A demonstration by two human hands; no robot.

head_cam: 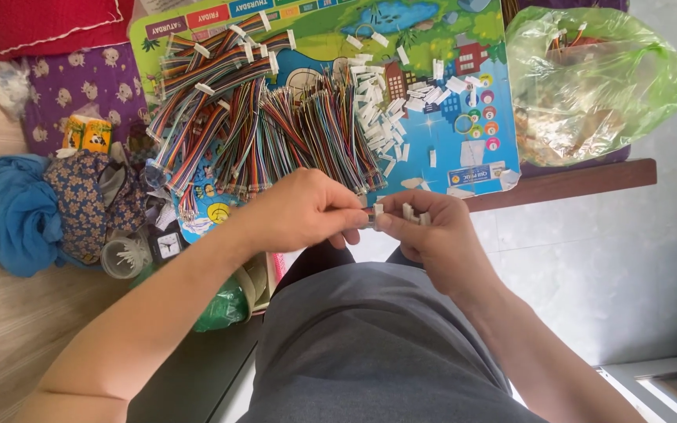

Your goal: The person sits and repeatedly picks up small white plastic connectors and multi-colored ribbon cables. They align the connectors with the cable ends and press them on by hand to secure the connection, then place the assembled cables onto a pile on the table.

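Head view, looking down over lap; both hands meet at centre, just below the near edge of the board (464, 168).

Left hand (303, 210): fingers curled, thumb and forefinger pressed together on a small white connector (371, 217) at the fingertips; whether wires run into it, cannot tell.

Right hand (431, 231): thumb and forefinger pinching the same connector from the other side; a few more white connectors (410, 212) sit tucked along its fingers; the two hands touch at the pinch.

Connector thus held between both hands, in the air above the grey lap (370, 345), apart from the board.

On the board, a colourful printed sheet: wire bundles (260, 117), rainbow-coloured, fanned across its left and middle, some with white ends; a loose heap of white plugs (389, 110) just right of the wires, scattered toward the board's right side.

Right of board: green bag (597, 70), translucent, contents blurred; touching the board's edge.

Left of board: blue cloth (17, 211) beside a floral cloth (84, 204); a clear cup (125, 257) near the left forearm; purple patterned fabric (80, 86) and red cushion (48, 23) farther up.
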